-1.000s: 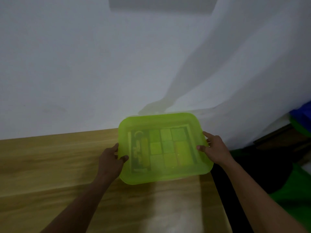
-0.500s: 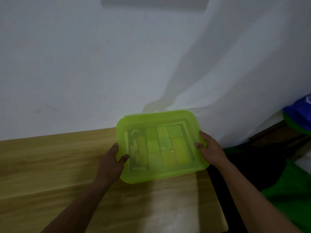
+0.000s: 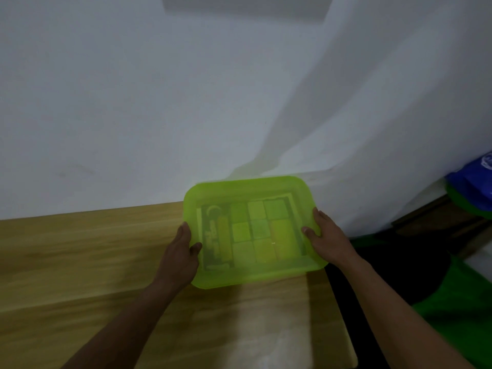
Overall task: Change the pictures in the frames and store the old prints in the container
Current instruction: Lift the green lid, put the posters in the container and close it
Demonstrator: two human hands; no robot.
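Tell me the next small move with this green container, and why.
Probably slide the green container slightly left on the wooden table before letting go. The left hand and right hand both grip its sides, and its right corner appears to sit right at the table's edge.

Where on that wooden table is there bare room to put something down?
The table is bare left of the left hand, back to the wall, and nearer than the green container. Its far right corner is crowded: container plus right hand.
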